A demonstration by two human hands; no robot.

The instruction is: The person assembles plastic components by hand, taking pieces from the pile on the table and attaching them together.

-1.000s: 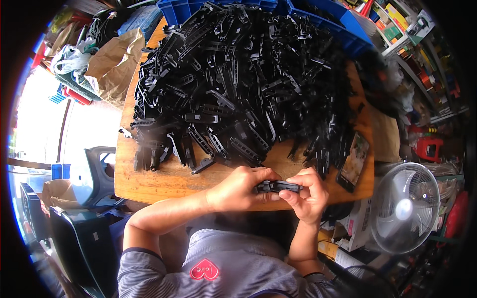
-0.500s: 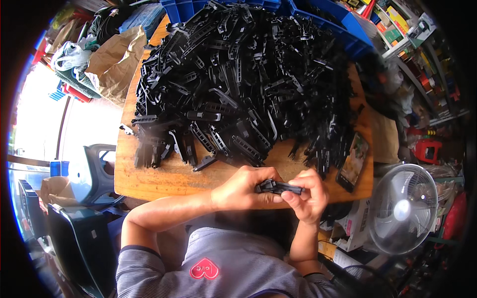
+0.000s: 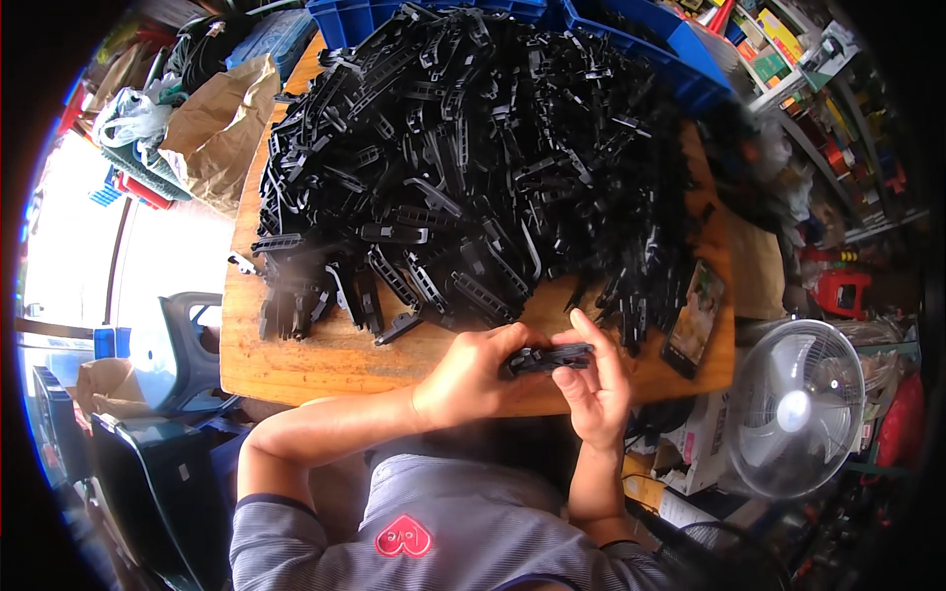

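Black plastic, one narrow piece: lower centre of the frame, held up at the near edge of the bench, between the person's two hands.

Left hand: closed on the piece's left end, thumb on the near side. Judged from where I stand, this is the steadying grip, leaving the right end exposed.

Right hand: thumb and fingers parted about that right end, forefinger raised. Whether they press on it, I cannot tell; the looser pose would suit turning or feeling the part.

Black parts, one large heap: upper centre, slatted strips tangled at all angles. Probably piled there to lie within reach of both hands, with the near strip of wood left for handling.

Blue plastic crates, two: top centre and upper right, against the far side of the heap, perhaps serving as a backstop.

Phone, one: right of centre, lying by the bench's right edge, seemingly set aside from the work.

Open room: bare wood runs along the near edge, widest at lower left of the heap; a smaller gap lies just above the hands. To the right, the phone narrows the space. Beyond that edge stands a fan, lower right, apart from the right forearm.
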